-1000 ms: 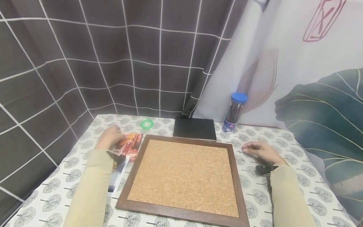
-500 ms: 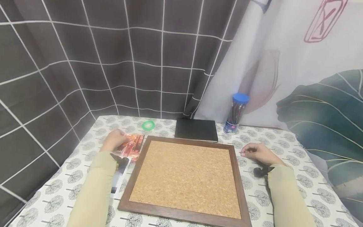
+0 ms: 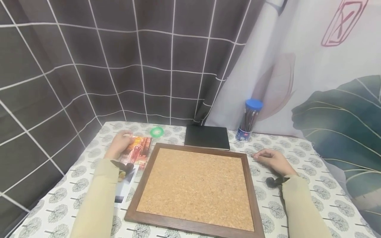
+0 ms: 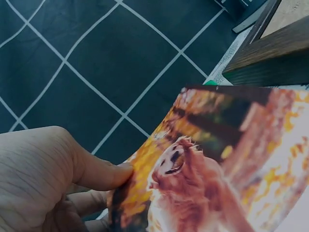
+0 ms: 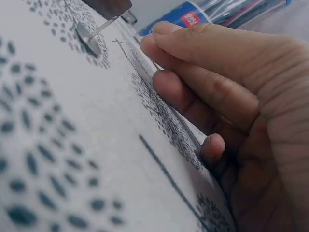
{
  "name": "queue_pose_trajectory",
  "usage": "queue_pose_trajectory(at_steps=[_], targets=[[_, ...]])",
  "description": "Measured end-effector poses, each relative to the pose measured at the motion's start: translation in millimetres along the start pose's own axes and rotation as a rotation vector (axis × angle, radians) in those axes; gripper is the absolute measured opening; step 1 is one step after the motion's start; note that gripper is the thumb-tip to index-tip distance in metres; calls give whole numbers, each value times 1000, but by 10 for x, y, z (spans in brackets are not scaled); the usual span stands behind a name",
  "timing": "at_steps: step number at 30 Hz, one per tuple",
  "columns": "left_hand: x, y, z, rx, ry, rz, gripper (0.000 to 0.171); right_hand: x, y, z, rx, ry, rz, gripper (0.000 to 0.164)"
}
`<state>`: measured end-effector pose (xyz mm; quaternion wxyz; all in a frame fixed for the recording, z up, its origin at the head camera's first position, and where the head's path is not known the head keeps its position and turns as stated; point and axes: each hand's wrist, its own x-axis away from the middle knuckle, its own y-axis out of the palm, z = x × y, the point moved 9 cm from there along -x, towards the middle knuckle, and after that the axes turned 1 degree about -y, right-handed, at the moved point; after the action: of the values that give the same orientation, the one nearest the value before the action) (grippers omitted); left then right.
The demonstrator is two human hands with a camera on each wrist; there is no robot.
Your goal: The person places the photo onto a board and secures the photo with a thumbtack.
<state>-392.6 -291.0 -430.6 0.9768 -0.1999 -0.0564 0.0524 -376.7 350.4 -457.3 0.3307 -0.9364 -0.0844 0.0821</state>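
My left hand [image 3: 119, 144] pinches the edge of a photo print [image 4: 193, 174] of a golden dog among autumn leaves. Only the thumb's grip shows well in the left wrist view; the other fingers are partly behind the print. Beneath my left wrist lies a second photo [image 3: 124, 188], half covered by the sleeve. My right hand [image 3: 275, 162] rests on the table right of a cork board [image 3: 196, 185], fingers loosely curled, thumb against index finger. Nothing shows between those fingertips. Just ahead of them lies a metal thumbtack [image 5: 88, 41], pin sideways, near the frame's corner.
A black notebook [image 3: 207, 137] lies behind the board. Left of it is a green tape roll [image 3: 156, 132]. A blue-lidded tub of pencils [image 3: 248, 120] stands at the back right. Curtains [image 3: 154, 66] rise behind the tree-patterned tablecloth [image 3: 274, 211].
My left hand has tilted the dog photo so more of its picture shows, its far edge lifted slightly. My right hand stays almost in place. The head view has shifted a little.
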Motion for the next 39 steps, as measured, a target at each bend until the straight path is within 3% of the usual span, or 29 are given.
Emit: queue_pose_trajectory(at_steps=[8, 15, 22, 28, 34, 39], targets=[[-8, -124, 66, -19, 53, 132, 48, -18, -40, 61, 31, 30, 45, 36], [-34, -251, 119, 89, 73, 224, 47, -35, -96, 41, 36, 42, 79, 41], [-15, -381, 192, 286, 133, 333, 46, -30, -98, 28, 52, 35, 89, 41], [7, -472, 151, 321, 129, 414, 40, -14, -77, 25, 71, -1, 98, 35], [-25, -425, 127, 376, 112, 381, 38, -19, -78, 10, 83, -19, 106, 33], [-25, -291, 264, 238, 130, 244, 48, -53, -87, 56, 54, -36, 110, 35]])
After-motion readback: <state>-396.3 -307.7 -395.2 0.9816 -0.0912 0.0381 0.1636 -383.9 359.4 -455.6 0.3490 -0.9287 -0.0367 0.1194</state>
